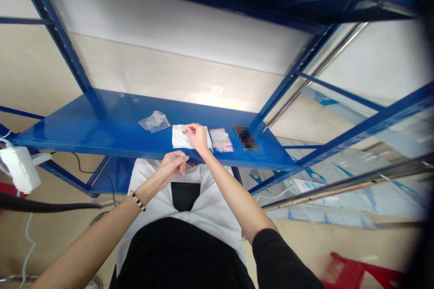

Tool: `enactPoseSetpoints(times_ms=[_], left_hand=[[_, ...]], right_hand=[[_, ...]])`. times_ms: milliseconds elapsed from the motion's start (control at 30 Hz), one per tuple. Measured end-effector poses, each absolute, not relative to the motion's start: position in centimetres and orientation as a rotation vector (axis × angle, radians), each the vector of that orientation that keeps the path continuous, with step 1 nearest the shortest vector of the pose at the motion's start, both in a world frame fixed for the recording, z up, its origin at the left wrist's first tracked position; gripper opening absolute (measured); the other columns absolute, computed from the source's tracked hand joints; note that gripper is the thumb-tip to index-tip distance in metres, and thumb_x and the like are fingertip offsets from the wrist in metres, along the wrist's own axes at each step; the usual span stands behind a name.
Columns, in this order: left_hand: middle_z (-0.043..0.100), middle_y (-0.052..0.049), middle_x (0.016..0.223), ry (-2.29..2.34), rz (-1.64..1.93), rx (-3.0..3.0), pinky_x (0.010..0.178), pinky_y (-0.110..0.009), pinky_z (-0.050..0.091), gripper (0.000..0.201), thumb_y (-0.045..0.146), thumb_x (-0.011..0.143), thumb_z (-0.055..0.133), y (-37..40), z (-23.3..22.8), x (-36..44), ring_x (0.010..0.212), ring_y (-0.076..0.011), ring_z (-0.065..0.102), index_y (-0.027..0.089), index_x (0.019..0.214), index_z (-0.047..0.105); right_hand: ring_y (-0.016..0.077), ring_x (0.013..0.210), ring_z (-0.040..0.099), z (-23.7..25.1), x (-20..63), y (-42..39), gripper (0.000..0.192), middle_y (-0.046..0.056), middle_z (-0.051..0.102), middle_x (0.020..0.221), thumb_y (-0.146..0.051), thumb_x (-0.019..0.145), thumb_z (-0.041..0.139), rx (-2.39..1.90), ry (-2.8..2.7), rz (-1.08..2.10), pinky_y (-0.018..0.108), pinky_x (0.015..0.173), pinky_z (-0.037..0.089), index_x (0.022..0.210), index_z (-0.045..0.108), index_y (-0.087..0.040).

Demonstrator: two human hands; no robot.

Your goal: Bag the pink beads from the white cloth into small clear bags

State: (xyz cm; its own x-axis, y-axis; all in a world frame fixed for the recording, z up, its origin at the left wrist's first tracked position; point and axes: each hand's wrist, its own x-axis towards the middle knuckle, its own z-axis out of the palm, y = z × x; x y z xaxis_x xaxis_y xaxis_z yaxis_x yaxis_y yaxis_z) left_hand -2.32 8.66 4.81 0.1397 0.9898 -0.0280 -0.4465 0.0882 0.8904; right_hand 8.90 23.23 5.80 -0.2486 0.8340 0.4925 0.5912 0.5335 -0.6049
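My right hand (197, 137) reaches onto the blue shelf (101, 122) and pinches a small dark item over a white paper sheet (179, 137). My left hand (173, 164) hovers just in front of the shelf edge, fingers curled around something small and pink that is mostly hidden. A beaded bracelet (138, 201) sits on my left wrist. A stack of small clear bags with pink contents (221, 140) lies just right of my right hand. An empty-looking clear plastic bag (155, 121) lies to the left of the paper.
Blue shelving uprights (64, 40) and diagonal braces (356, 133) frame the shelf. A white power adapter (18, 167) with cables hangs at the left. A red stool (356, 273) stands at the lower right. A blurred dark patch (246, 137) lies on the shelf's right end.
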Motion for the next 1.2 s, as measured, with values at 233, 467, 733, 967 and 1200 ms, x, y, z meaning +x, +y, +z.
enactPoseSetpoints(times_ms=[233,467,733,967,1200], left_hand=[[0.048,0.005,0.045,0.805,1.253,0.854,0.041,-0.021,0.037,0.029,0.033,0.072,0.076,8.6,4.9,-2.3,0.039,-0.0082,0.042,0.016,0.069,0.053],[0.056,0.001,0.053,0.777,1.267,0.894,0.049,-0.022,0.043,0.027,0.036,0.075,0.075,8.9,5.4,-2.5,0.047,-0.0102,0.053,0.014,0.072,0.058],[0.069,-0.010,0.077,0.666,1.042,1.013,0.072,-0.031,0.051,0.029,0.032,0.072,0.079,8.0,4.4,-2.2,0.070,-0.0179,0.066,0.010,0.089,0.069],[0.072,-0.019,0.102,0.577,0.777,1.004,0.088,-0.039,0.051,0.045,0.024,0.070,0.082,6.4,4.4,-1.2,0.097,-0.0285,0.069,0.011,0.110,0.066],[0.068,-0.021,0.115,0.609,0.710,0.947,0.097,-0.045,0.047,0.074,0.024,0.071,0.082,6.4,4.3,-1.0,0.109,-0.0320,0.065,0.014,0.137,0.049]], right_hand=[[0.0164,0.077,0.064,5.7,9.1,23.4,0.017,0.005,0.071,0.083,-0.022,0.086,0.054,-1.236,-1.884,0.392,0.025,0.075,0.046,0.082,0.069,-0.017],[0.0152,0.075,0.060,8.3,9.0,20.3,0.022,0.005,0.069,0.085,-0.029,0.092,0.050,-0.998,-1.832,0.510,0.025,0.072,0.046,0.090,0.067,-0.017],[0.0160,0.074,0.057,7.6,14.3,10.3,0.013,0.003,0.062,0.085,-0.034,0.088,0.061,-0.899,-1.973,0.831,0.028,0.065,0.043,0.092,0.069,-0.024],[0.0164,0.076,0.053,4.9,16.6,8.8,0.016,0.002,0.057,0.079,-0.032,0.088,0.059,-0.957,-1.870,0.881,0.028,0.067,0.039,0.077,0.060,-0.020],[0.0129,0.066,0.046,3.4,15.9,10.0,0.021,-0.003,0.047,0.071,-0.033,0.094,0.045,-1.018,-1.661,0.932,0.025,0.064,0.037,0.078,0.048,-0.020]])
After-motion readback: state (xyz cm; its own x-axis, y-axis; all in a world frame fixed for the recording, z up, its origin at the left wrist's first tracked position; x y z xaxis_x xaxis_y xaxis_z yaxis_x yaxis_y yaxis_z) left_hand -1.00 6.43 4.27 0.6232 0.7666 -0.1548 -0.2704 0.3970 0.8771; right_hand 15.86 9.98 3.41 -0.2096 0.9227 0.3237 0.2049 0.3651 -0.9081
